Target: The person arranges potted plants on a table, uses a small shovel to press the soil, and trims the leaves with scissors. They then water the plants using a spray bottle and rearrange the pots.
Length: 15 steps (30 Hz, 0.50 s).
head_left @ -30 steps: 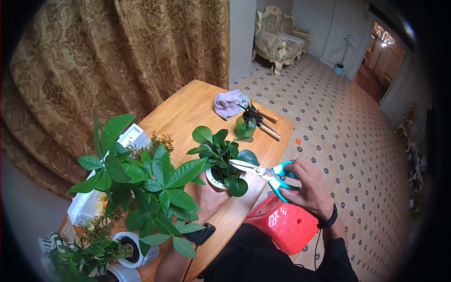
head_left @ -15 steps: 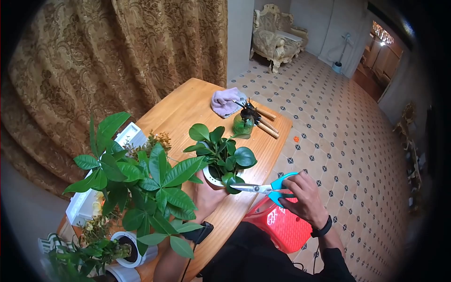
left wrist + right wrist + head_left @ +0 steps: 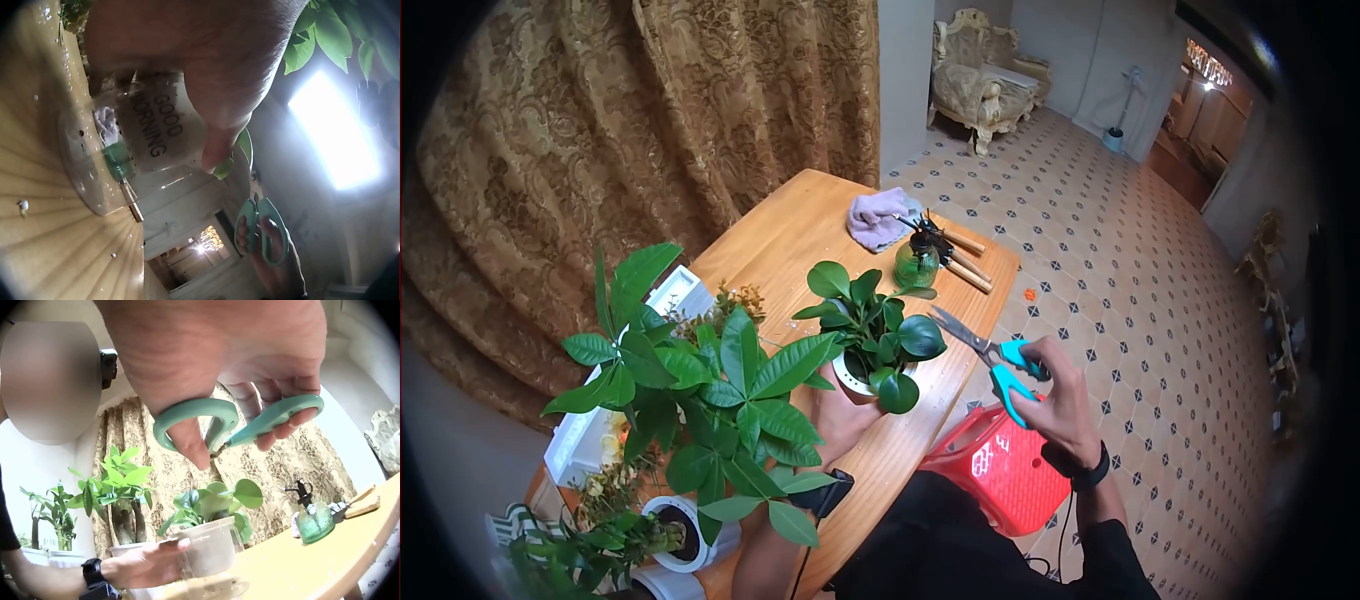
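Observation:
My left hand (image 3: pixel 845 425) grips a pot (image 3: pixel 164 125) lettered "GOOD MORNING"; in the left wrist view its clear base shows close to the wooden tabletop. Round-leaved green foliage (image 3: pixel 880 325) grows from this pot. With thumb and fingers through the teal handles, my right hand (image 3: pixel 1060 405) holds scissors (image 3: pixel 970 340), blades parted and pointing up-left, just right of the leaves. The right wrist view shows the scissor handles (image 3: pixel 197 412) above the potted plant (image 3: pixel 212 500), whose pot the left hand grips at its side.
A bigger leafy plant (image 3: pixel 750 400) and other potted plants crowd the left. Toward the far right corner of the table (image 3: pixel 775 230) are a green spray bottle (image 3: pixel 916 262), wooden-handled tools (image 3: pixel 968 270) and a purple cloth (image 3: pixel 877 217). A red stool (image 3: pixel 1010 480) stands beside the table.
The scissors dipped to the lowest leaf, their blades closing together, then rose up-right with the blades parted again. My left hand has stayed on the pot.

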### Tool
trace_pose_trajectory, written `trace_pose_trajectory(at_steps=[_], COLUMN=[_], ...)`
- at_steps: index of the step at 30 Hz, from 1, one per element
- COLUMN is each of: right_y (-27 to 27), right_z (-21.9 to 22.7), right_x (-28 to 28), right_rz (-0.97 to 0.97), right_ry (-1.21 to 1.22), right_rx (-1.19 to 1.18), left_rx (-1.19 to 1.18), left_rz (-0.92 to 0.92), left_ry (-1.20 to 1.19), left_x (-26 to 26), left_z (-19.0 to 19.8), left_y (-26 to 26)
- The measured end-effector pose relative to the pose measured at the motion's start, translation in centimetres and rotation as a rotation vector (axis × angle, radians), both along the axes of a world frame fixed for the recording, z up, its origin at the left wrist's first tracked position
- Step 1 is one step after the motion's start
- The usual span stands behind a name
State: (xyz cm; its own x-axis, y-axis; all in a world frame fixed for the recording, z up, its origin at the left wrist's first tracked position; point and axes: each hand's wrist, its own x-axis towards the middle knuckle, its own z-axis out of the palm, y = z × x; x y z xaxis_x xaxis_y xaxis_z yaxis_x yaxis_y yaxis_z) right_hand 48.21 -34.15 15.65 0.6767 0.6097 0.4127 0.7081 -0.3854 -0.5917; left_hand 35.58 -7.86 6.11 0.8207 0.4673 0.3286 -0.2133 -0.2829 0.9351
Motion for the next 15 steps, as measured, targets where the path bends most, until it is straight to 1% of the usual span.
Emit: trace_pose_trajectory(at_steps=[2,5,8,10,11,12,13,14,15], right_y=[0.8,2.5,4.7,5.8,6.3,6.8,7.3,7.6,7.8], right_z=[0.5,2.1,4.3,5.5,6.1,6.6,7.0,7.3,7.6], right_x=[1.2,3.1,5.8,7.5,8.2,8.7,9.1,9.3,9.4], right_rz=[0.011,0.025,0.069,0.145,0.146,0.167,0.191,0.194,0.2], right_ry=[-0.017,-0.024,-0.074,-0.015,-0.02,0.019,0.057,0.055,0.076], right_rx=[-0.006,-0.041,-0.075,-0.168,-0.169,-0.245,-0.322,-0.322,-0.366], left_rx=[0.001,-0.049,-0.043,-0.044,-0.048,-0.048,0.0,0.048,0.049], left_rz=[-0.007,-0.033,-0.053,-0.06,-0.065,-0.063,-0.05,-0.037,-0.034], left_ry=[0.011,0.062,0.023,0.022,0.024,0.021,0.055,0.09,0.088], left_x=[0.0,-0.2,-0.1,-0.2,-0.3,-0.3,-0.2,-0.2,-0.2], left_z=[-0.2,0.8,1.2,1.8,2.0,1.6,0.9,0.3,0.1], left_y=[0.0,-0.2,-0.2,-0.4,-0.4,-0.3,0.0,0.3,0.4])
